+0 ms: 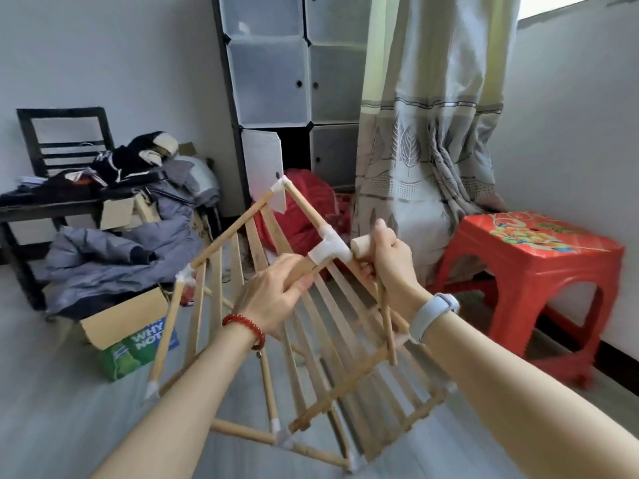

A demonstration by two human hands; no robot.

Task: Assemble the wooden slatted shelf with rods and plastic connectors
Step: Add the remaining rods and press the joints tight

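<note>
The half-built wooden slatted shelf [311, 340] is tipped up off the grey floor [69, 426], its far corner raised toward the red bundle [307, 205] and its near rods resting low by the person's forearms. At the top edge sits a white plastic T-connector [328, 248], the hub of everything here. The left hand [273, 299], just below and left of that connector, has its fingers wrapped round the rod that enters the connector from below. The right hand [387, 257], just right of the connector, has its fingers clenched on the handle of a small wooden mallet [363, 248], the mallet's head almost touching the connector's open end and the handle pointing down across the slats. Right of the connector, a red plastic stool [539, 278] stands near the shelf's edge. Left of it, a cardboard box [128, 316] and a heap of grey clothes [114, 250] lie close to the frame's left rods. Bare floor lies open below the connector, toward the viewer.
</note>
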